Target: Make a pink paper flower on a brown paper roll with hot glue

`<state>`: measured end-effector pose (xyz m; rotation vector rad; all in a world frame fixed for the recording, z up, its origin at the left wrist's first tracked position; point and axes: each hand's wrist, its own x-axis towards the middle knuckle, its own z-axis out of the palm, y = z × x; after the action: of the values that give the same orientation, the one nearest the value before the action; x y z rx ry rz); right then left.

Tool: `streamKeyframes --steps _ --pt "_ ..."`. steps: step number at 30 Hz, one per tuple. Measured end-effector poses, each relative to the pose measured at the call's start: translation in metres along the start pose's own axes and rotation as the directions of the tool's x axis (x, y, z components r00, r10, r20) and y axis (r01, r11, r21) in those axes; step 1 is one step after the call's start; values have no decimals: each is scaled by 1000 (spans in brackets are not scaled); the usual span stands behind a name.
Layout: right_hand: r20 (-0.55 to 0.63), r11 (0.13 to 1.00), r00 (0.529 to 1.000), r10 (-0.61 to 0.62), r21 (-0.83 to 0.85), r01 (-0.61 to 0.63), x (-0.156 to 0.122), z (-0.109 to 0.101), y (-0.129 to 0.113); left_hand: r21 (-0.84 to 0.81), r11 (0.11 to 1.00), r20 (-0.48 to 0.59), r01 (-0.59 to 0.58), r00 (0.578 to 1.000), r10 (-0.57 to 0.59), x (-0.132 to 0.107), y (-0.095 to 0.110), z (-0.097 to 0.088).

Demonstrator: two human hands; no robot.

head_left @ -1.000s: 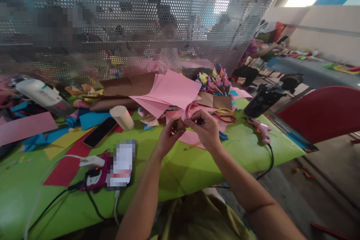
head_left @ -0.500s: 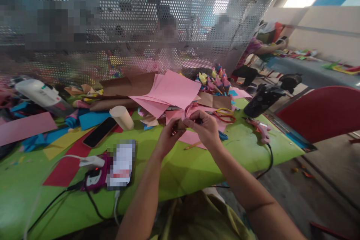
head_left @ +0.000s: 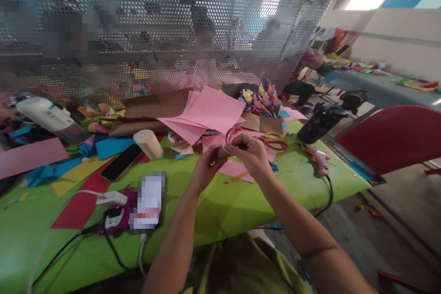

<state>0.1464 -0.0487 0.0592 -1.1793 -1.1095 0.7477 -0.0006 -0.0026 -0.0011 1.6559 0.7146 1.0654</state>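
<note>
A small curled piece of pink paper (head_left: 228, 136) is held up above the table between my two hands. My left hand (head_left: 206, 165) is closed on its lower end, where something brownish shows between the fingers. My right hand (head_left: 254, 154) pinches the paper from the other side with thumb and fingers. The fingers hide much of the piece. Beyond the hands lies a fanned stack of pink paper sheets (head_left: 210, 110). Scissors (head_left: 274, 140) with yellow and red handles lie just past my right hand. A pencil (head_left: 237, 177) rests below it on the table.
On the green table (head_left: 234, 216) are a phone (head_left: 121, 162), a lit phone (head_left: 149, 202), a power strip (head_left: 127, 213) with cables, and a white roll (head_left: 148, 144). A glue gun (head_left: 320, 161) and dark bottle (head_left: 320, 124) stand right. A perforated metal screen (head_left: 165, 32) rises behind.
The view has shifted very slightly. Both hands keep the same grip on the pink paper. A person at the far right table has moved an arm.
</note>
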Motion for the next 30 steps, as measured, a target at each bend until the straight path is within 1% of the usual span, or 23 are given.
streamKeyframes --steps 6,11,15,19,22,24,28,30 --pt "30 1000 1000 7 -9 -7 0 -3 2 28 999 15 -23 1000 23 1 -1 0" --pt "65 999 998 18 -35 -16 3 -6 3 89 995 30 -38 999 35 -1 -2 -1" --pt "75 998 997 27 -57 -23 4 -7 1 176 984 85 -38 996 23 -4 2 -2" --pt "74 996 996 42 -80 -36 4 -6 0 222 973 95 -63 995 43 -7 7 -2" --pt "84 996 995 47 -78 -41 3 -5 -1 190 980 79 -58 996 44 -6 9 -1" --pt "105 996 994 43 -82 -34 3 -5 -1 151 988 75 -24 997 13 -6 10 0" --pt "170 995 985 19 -100 -2 2 -8 -2 48 997 69 53 996 -57 -6 10 1" --pt "220 991 976 -7 -131 36 2 -10 -4 -20 997 56 81 995 -80 -7 10 0"
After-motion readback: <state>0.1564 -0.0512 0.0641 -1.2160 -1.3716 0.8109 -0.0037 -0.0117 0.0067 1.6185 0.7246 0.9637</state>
